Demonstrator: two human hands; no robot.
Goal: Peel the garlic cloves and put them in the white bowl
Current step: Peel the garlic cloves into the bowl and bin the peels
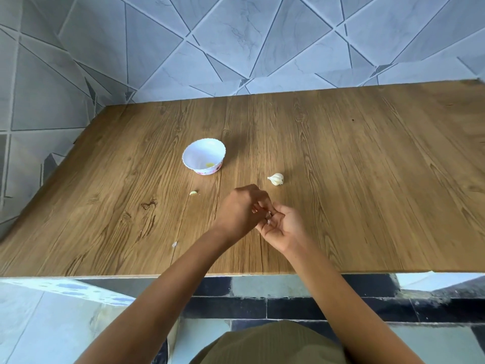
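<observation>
left hand [241, 208] fingers curled, pinching garlic clove [268, 215] | right hand [280, 224] palm up, fingers curled round same clove | white bowl [204, 156] further back on desk [367, 179], peeled clove [209, 165] inside | garlic bulb [277, 179] near hands

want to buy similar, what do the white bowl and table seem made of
The white bowl looks like glossy plastic or melamine: thin scalloped rim, pink print outside. The table shows matte wood grain; probably laminate or veneer, but solid wood can't be excluded.
</observation>
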